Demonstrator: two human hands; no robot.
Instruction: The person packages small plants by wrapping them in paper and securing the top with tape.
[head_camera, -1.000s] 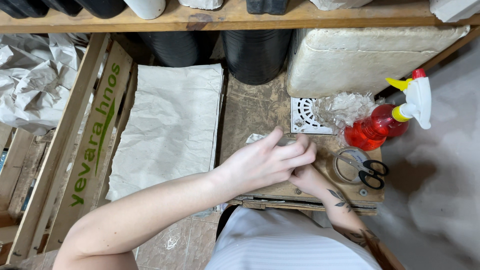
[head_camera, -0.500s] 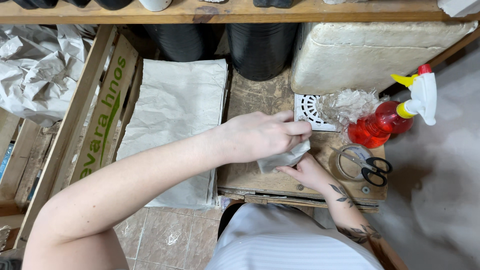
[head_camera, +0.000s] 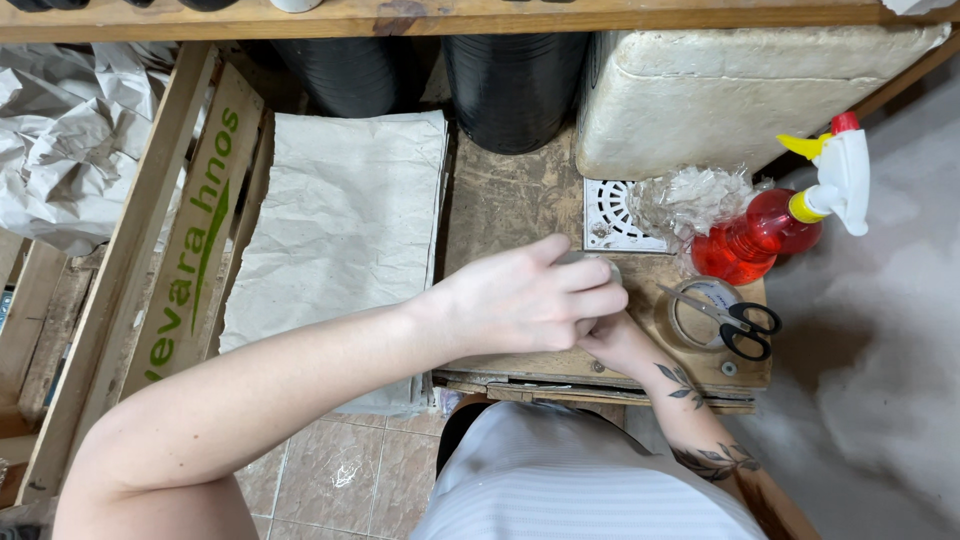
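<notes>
wooden table (head_camera: 510, 205) carries both hands: left hand (head_camera: 525, 297) lies curled over right hand (head_camera: 612, 343), their grip closed on a small greyish thing (head_camera: 590, 259), seemingly paper, near scissors (head_camera: 735, 322).

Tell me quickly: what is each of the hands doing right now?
Left hand: closed over a small pale wrapped item.
Right hand: mostly hidden under the left; cannot be told.

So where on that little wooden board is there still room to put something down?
The bare patch of the wooden board lies between the stack of paper sheets, the black pots and the white grate. The right end is crowded: spray bottle, crinkled plastic, scissors on a tape roll. The left hand and right hand fill the front.
</notes>
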